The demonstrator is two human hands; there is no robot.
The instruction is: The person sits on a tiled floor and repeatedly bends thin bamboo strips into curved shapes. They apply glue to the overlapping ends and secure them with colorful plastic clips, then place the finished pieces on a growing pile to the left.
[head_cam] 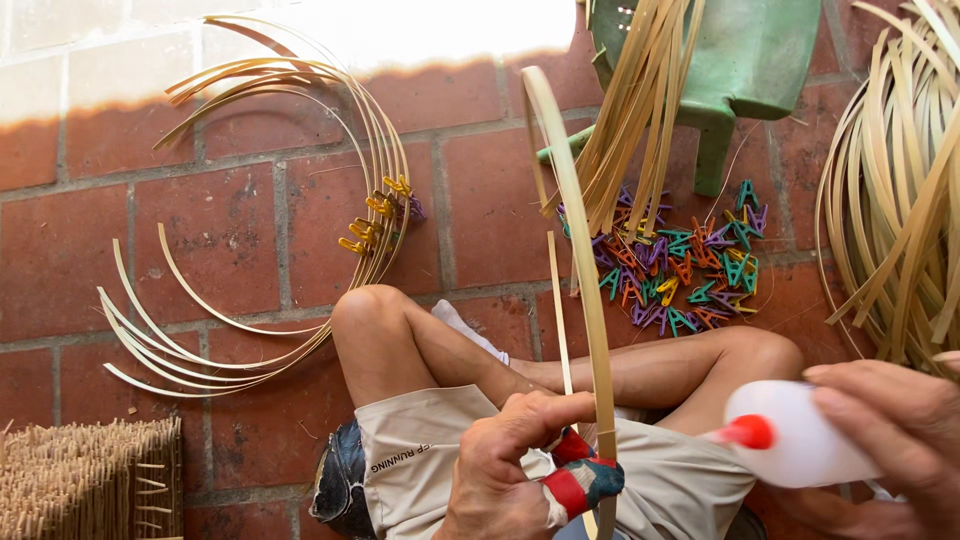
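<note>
My left hand (510,460), with cloth-wrapped fingertips in red and blue, pinches a long curved bamboo strip (575,210) near its lower end; the strip arcs up and away from me. My right hand (900,435) grips a white squeeze bottle (795,435) whose red nozzle (745,432) points left, a short gap from the strip. Both hands hover above my bent legs in beige shorts (440,450).
Bundled curved bamboo strips (300,200) held by yellow clips lie on the brick floor at left. A pile of coloured plastic clips (680,270) lies ahead beneath a green plastic stool (740,60) with loose strips. More strips (890,200) coil at right; a woven piece (90,480) sits bottom left.
</note>
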